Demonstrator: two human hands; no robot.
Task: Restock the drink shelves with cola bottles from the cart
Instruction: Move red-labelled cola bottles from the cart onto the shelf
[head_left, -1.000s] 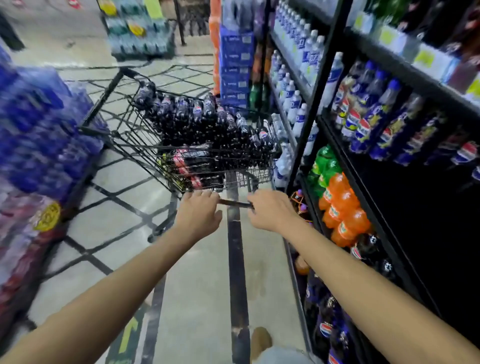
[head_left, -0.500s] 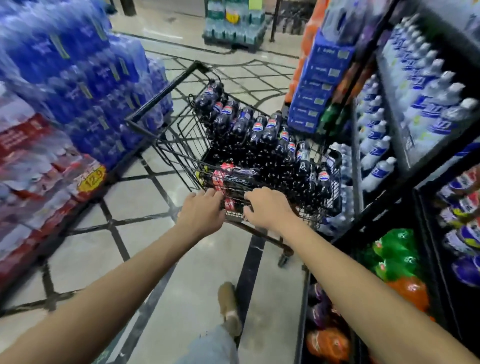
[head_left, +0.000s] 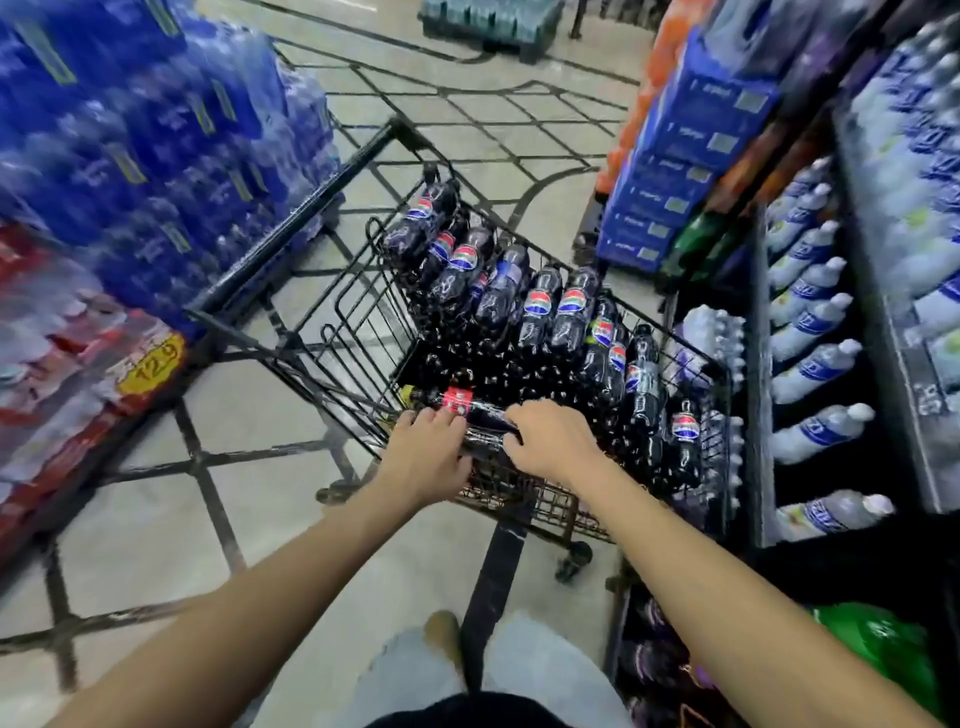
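**While cola bottles (head_left: 540, 306) fill the cart (head_left: 311, 203), both hands are set at its near end**

The left hand (head_left: 426, 457) and right hand (head_left: 550, 447) are laid, fingers bent, over a red-labelled bottle (head_left: 457, 401) lying crosswise at the near rim. Whether it is gripped cannot be told.

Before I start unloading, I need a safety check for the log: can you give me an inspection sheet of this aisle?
Surface: tiled floor with dark lines.
Job's things: cart full of cola bottles; one red-labelled bottle lies across its near end.
Clutter: nothing seen.
Hands: left hand and right hand grip the cart's near rim.
Cables: nothing seen.
Surroundings: blue wrapped packs left; shelves of clear bottles right.
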